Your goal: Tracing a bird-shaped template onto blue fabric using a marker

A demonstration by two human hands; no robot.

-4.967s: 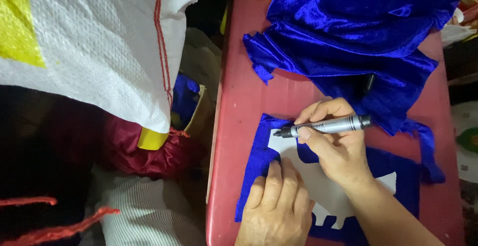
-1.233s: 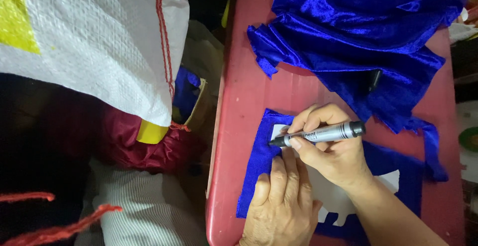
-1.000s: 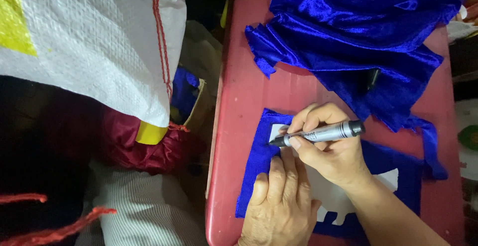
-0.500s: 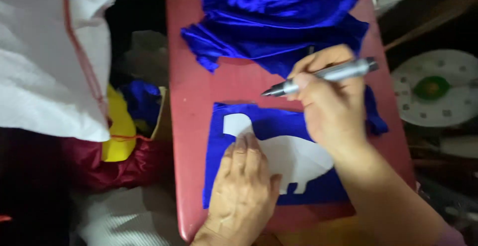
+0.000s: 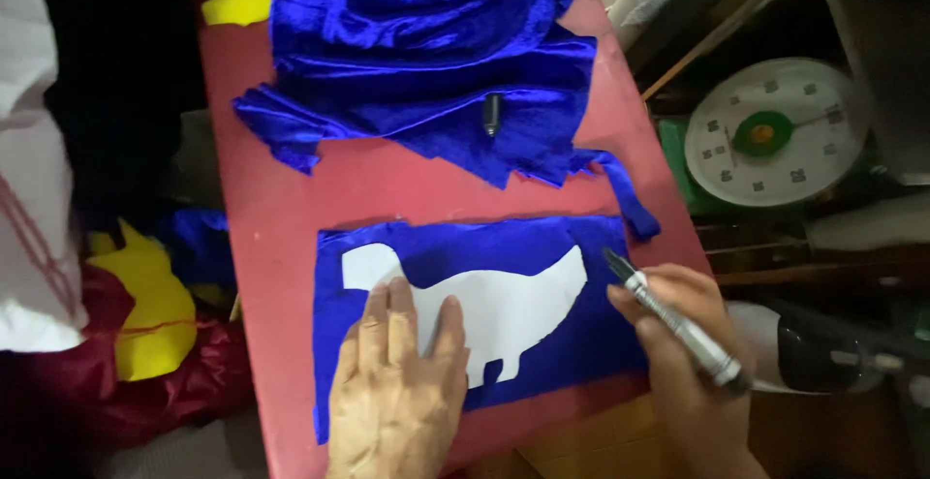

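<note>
Pressing flat with spread fingers, the left hand (image 5: 397, 392) pins a white paper template (image 5: 494, 300) to a flat piece of blue velvet (image 5: 601, 329) at the lower middle of the frame, apparently to keep the pattern from sliding on the slick cloth. Its grip is apart, palm down. The right hand (image 5: 693, 363), at the lower right, has its grip clamped on a silver marker (image 5: 673, 319) whose dark tip points at the template's right end, just beside its edge. Both layers lie on a red surface (image 5: 281, 247). A heap of blue velvet (image 5: 426, 43) fills the upper middle. No container shows any contents.
</note>
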